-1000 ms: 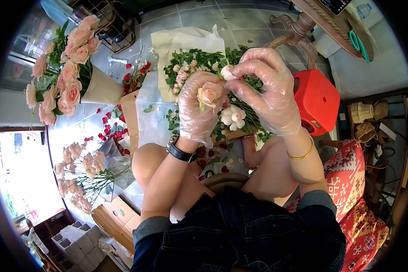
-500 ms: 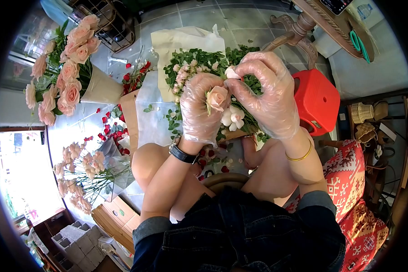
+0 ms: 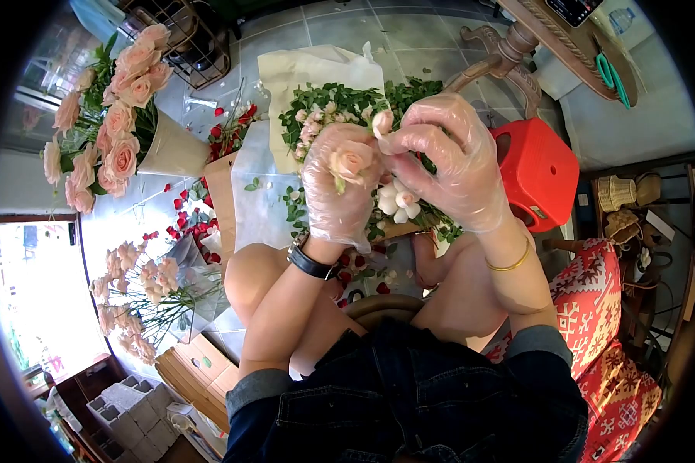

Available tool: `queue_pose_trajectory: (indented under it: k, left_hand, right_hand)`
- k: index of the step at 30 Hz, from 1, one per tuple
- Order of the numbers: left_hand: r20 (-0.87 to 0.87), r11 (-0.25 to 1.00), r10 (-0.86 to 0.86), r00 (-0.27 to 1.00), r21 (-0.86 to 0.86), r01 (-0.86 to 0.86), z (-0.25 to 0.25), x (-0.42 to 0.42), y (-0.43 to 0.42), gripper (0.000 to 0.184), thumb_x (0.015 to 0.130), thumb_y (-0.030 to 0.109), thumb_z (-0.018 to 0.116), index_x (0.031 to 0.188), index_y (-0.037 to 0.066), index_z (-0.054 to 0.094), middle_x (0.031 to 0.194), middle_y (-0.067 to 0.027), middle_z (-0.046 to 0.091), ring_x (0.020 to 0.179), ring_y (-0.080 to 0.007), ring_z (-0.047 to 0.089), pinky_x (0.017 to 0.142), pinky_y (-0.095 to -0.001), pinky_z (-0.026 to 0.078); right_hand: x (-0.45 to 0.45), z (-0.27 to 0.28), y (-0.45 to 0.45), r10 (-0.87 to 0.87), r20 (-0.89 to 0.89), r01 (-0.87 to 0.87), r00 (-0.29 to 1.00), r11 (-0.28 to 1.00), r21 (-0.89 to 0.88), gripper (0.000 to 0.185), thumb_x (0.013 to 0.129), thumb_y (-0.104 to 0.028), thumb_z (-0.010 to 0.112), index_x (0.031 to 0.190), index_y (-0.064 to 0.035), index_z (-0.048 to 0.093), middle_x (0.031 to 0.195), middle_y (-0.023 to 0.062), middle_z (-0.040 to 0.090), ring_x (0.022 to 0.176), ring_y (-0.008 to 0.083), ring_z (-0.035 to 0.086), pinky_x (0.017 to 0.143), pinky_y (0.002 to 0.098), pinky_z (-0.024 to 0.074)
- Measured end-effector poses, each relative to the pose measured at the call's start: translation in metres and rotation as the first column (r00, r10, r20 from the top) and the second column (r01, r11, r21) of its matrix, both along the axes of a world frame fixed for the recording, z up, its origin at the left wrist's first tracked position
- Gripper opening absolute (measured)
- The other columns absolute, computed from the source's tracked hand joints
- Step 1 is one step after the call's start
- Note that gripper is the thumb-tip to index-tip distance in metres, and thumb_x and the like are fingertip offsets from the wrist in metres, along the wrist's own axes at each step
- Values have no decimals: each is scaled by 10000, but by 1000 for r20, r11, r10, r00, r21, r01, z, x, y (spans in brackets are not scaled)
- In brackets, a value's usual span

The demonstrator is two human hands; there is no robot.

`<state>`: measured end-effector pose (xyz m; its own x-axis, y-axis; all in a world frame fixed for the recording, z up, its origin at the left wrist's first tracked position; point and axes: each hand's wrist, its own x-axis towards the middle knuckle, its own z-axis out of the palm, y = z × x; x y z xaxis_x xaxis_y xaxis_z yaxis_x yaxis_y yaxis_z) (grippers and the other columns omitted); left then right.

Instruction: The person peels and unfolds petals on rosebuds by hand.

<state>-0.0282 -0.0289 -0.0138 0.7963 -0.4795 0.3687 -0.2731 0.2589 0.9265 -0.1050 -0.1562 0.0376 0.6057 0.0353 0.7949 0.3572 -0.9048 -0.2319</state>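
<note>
My left hand [image 3: 336, 202], in a clear plastic glove, is closed around a peach-pink rose [image 3: 352, 161], its bloom facing up. My right hand [image 3: 449, 166], gloved the same way, is curled with thumb and fingertips at the base of a small pale pink rosebud [image 3: 382, 122] just above the left fingers. The stems between the hands are mostly hidden. Below the right fingers is a white rose [image 3: 398, 200]. Behind the hands lie leafy stems with a cluster of small pink roses [image 3: 316, 123].
Cream wrapping paper [image 3: 278, 85] lies under the stems, with red petals [image 3: 197, 224] scattered nearby. A bucket [image 3: 179, 147] of pink roses stands left, above more pale roses [image 3: 127, 270]. At right are a red stool [image 3: 548, 166] and green-handled scissors [image 3: 611, 77] on a wooden table.
The rose in my left hand has shifted left and tilted further upward. My right hand has moved slightly down, and the pale rosebud now stands upright at its fingertips.
</note>
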Motion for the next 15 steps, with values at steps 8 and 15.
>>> queue_pose_trajectory:
  k: [8,15]
  left_hand:
    - [-17,992,28,999,-126,-30,-6,7,1,191,651,-35,655,816,27,581,825,-65,570,736,-194,546,682,-296,442]
    - [207,995,92,974,-46,-84,-2,4,-1,185,654,6,657,821,36,581,810,-84,571,729,-211,547,668,-309,441]
  right_hand:
    - [-2,8,6,55,-99,-10,994,912,410,334,634,-222,770,854,-73,568,858,78,533,789,231,546,702,316,451]
    - [-1,7,8,39,-111,-5,993,957,291,262,647,-80,714,860,-60,562,839,86,519,800,248,534,696,319,444]
